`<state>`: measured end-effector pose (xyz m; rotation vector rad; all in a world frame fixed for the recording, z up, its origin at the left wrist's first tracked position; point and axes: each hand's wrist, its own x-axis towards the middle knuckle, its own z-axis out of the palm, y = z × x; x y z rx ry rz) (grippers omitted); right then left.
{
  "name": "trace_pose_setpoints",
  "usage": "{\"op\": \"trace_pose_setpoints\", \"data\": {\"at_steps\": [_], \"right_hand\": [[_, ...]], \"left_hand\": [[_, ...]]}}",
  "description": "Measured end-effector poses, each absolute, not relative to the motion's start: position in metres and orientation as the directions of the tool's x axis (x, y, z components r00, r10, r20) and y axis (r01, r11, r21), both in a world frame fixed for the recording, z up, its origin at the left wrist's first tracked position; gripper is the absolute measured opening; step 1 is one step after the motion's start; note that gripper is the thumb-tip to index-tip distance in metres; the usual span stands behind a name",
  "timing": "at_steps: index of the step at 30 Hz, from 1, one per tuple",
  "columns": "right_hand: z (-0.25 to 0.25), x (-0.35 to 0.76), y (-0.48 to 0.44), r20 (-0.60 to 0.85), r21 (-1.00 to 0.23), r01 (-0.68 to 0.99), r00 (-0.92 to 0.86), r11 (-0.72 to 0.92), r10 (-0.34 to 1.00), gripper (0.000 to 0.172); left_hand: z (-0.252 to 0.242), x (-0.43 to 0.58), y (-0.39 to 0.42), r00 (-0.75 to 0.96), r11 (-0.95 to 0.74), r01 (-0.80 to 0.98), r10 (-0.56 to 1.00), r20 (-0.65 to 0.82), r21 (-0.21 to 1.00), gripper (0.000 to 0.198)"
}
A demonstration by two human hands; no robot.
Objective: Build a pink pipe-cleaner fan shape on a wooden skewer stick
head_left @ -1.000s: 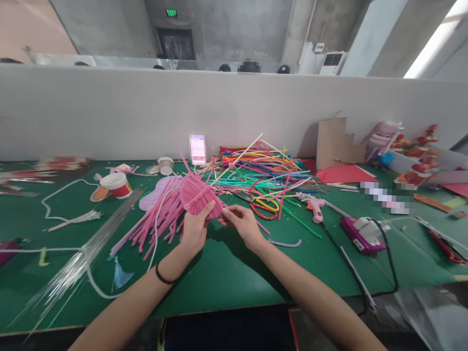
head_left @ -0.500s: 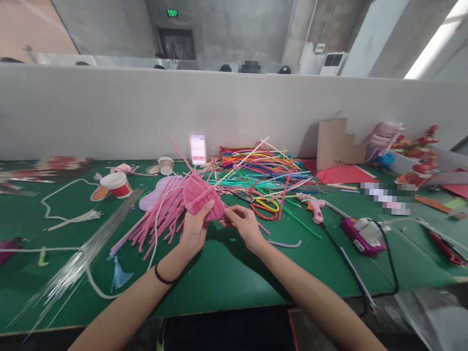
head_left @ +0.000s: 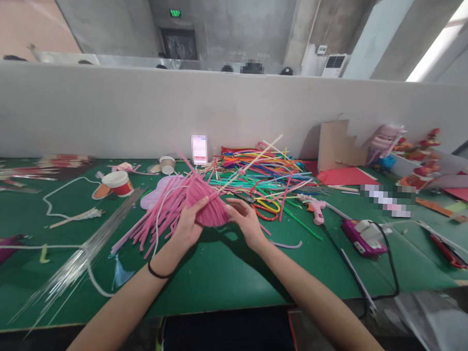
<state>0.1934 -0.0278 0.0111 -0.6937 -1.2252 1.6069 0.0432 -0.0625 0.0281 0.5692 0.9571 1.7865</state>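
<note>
A pink woven piece (head_left: 208,204) made of fuzzy pipe cleaners is held above the green table (head_left: 230,268), with a thin pale stick (head_left: 254,161) poking out toward the upper right. My left hand (head_left: 188,224) grips its left side, thumb on top. Its right edge is pinched by my right hand (head_left: 244,221). Loose pink pipe cleaners (head_left: 158,219) lie just left of my hands.
A heap of many-coloured pipe cleaners (head_left: 265,177) lies behind my hands. A pink glue gun (head_left: 315,209), a purple power strip (head_left: 361,235) with a black cable, a paper cup (head_left: 116,184), a bundle of thin wires (head_left: 79,256) and a white cord surround the work spot. A white partition stands behind.
The pink piece has been turned and tilted, its flat side now facing me. Both hands shifted slightly up and closer together on it.
</note>
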Motion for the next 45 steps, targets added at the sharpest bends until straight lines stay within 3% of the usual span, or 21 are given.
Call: {"op": "trace_pose_setpoints", "data": {"at_steps": [8, 14, 32, 35, 38, 40, 42, 44, 45], "right_hand": [[0.005, 0.191, -0.021, -0.053, -0.788, -0.564, -0.341, -0.249, 0.938, 0.032], [0.007, 0.188, -0.025, -0.061, -0.698, -0.654, -0.352, -0.292, 0.934, 0.028], [0.002, 0.185, -0.026, -0.042, -0.718, -0.644, -0.337, -0.263, 0.940, 0.030], [0.000, 0.185, -0.025, -0.055, -0.726, -0.630, -0.348, -0.277, 0.936, 0.036], [-0.001, 0.186, -0.023, -0.094, -0.757, -0.585, -0.343, -0.290, 0.935, 0.052], [0.001, 0.189, -0.022, -0.115, -0.805, -0.546, -0.239, -0.231, 0.964, 0.064], [0.007, 0.197, -0.021, -0.020, -0.898, -0.440, -0.003, -0.019, 1.000, 0.068], [0.019, 0.207, -0.021, 0.272, -0.933, -0.176, 0.232, 0.315, 0.934, 0.062], [0.026, 0.211, -0.020, 0.459, -0.878, 0.000, 0.280, 0.478, 0.843, 0.054]], "left_hand": [[0.022, 0.070, -0.072, -0.314, -0.165, -0.542, 0.949, -0.016, 0.824, 0.047], [0.019, 0.072, -0.073, -0.297, -0.167, -0.540, 0.955, -0.001, 0.825, 0.041], [0.013, 0.070, -0.071, -0.295, -0.160, -0.536, 0.956, -0.006, 0.829, 0.038], [0.014, 0.071, -0.071, -0.307, -0.161, -0.534, 0.952, -0.012, 0.830, 0.042], [0.018, 0.070, -0.071, -0.330, -0.181, -0.524, 0.944, -0.003, 0.833, 0.046], [0.021, 0.065, -0.069, -0.365, -0.211, -0.502, 0.931, 0.015, 0.839, 0.046], [0.022, 0.058, -0.066, -0.423, -0.259, -0.457, 0.905, 0.048, 0.851, 0.046], [0.022, 0.049, -0.062, -0.490, -0.307, -0.383, 0.867, 0.090, 0.871, 0.046], [0.023, 0.045, -0.061, -0.519, -0.323, -0.336, 0.847, 0.112, 0.885, 0.046]]}}
